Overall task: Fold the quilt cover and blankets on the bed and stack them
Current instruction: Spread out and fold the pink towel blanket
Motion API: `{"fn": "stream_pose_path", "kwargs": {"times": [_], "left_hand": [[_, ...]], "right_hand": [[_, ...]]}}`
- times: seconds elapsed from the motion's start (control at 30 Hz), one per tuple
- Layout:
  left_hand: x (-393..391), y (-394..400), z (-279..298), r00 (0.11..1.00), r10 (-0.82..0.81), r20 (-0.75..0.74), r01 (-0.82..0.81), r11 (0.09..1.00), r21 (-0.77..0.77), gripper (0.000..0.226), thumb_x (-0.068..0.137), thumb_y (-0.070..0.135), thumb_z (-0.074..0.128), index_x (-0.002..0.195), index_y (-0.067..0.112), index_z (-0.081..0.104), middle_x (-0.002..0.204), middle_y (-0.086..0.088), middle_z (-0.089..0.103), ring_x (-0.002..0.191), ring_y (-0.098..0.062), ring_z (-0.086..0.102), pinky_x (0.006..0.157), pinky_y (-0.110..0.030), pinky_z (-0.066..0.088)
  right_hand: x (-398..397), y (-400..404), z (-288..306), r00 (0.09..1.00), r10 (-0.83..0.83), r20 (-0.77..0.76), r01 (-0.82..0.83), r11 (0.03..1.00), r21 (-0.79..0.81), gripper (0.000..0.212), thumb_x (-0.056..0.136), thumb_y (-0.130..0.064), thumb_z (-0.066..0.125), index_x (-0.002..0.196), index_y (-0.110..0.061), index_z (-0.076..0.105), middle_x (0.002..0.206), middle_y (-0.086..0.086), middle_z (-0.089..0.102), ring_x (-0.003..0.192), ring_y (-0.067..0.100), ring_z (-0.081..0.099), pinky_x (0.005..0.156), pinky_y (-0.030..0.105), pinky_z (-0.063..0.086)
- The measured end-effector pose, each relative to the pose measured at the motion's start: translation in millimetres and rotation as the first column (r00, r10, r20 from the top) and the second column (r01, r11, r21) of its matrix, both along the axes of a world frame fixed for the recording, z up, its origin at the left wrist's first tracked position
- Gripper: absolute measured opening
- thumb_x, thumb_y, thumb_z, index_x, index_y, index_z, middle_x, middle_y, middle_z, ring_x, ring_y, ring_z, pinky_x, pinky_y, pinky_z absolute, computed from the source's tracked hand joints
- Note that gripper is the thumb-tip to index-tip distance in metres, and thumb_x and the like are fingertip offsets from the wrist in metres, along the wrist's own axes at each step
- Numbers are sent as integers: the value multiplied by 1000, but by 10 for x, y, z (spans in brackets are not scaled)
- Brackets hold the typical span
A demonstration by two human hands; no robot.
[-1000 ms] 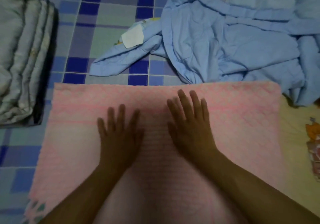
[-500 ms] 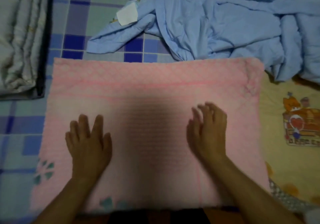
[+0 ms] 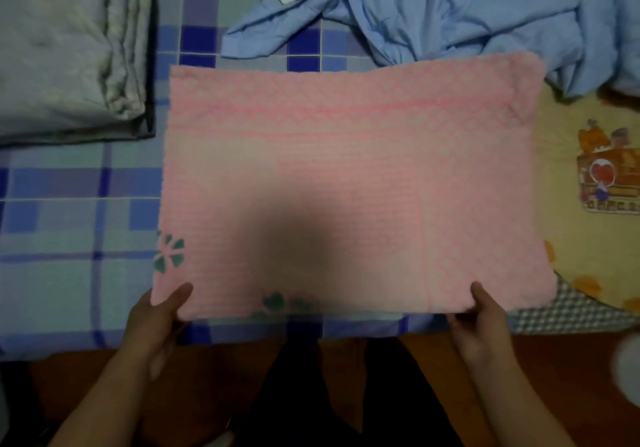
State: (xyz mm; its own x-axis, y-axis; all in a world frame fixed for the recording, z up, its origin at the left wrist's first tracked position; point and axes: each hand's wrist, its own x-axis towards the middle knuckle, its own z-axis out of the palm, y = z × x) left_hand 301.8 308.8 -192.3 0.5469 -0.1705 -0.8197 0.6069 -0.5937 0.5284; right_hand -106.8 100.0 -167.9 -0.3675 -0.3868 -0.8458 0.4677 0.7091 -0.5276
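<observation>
Two hands hold the near edge of the pink blanket [image 3: 349, 176], one at each near corner. The left hand [image 3: 157, 322] has its thumb on top of the cloth and its fingers under it; the right hand [image 3: 479, 322] pinches the same way. That symmetric corner grip probably serves to lift the edge evenly for another fold or a carry. The blanket lies flat, roughly rectangular, on the bed near the person; its surface looks knitted or terry-like, ribbed, with teal flower motifs at the near left.

Beneath it, the checked bedsheet [image 3: 69, 225] is smooth, blue and grey-green. Beyond the far edge, the light blue quilt cover [image 3: 450, 13] lies crumpled and thin, with a white label, apparently unfolded. At far left sits a folded grey quilt [image 3: 62, 48], thick and layered, likely the stack's base. At right, a yellow blanket [image 3: 571, 204] with cartoon print touches the pink one's edge.
</observation>
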Motion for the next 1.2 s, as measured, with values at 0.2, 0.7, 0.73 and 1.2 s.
{"fn": "stream_pose_path", "kwargs": {"times": [0.2,0.7,0.73,1.2], "left_hand": [[-104,473,256,931,-290,222,232,939,254,33,82,23,80,107,16,60,104,-18,69,85,-28,64,68,-32,55],[-62,97,-353,793,-505,341,343,833,434,41,99,56,41,110,16,44,103,-21,60,97,-41,59,76,-41,37],[-48,96,-455,774,-524,356,357,825,437,41,99,56,42,107,16,43,99,-21,60,96,-43,60,74,-42,38],[-45,212,-362,770,-506,388,422,861,286,34,97,47,54,102,14,48,94,-8,58,87,-25,52,75,-36,36]], "right_hand": [[-280,317,291,994,19,-108,-9,995,99,17,97,-3,54,104,-15,63,94,0,74,83,17,71,69,35,62],[2161,-523,-317,189,557,-809,-964,-51,-260,50,104,-23,46,151,-18,28,160,10,26,148,20,25,121,43,25],[2333,-707,-368,251,574,-780,-949,-15,-316,52,105,-26,44,152,-19,25,161,8,23,149,18,23,122,40,25],[1261,941,-870,305,753,-584,-943,152,-297,57,103,-32,40,156,-33,19,162,-13,21,147,2,23,121,45,27]]}}
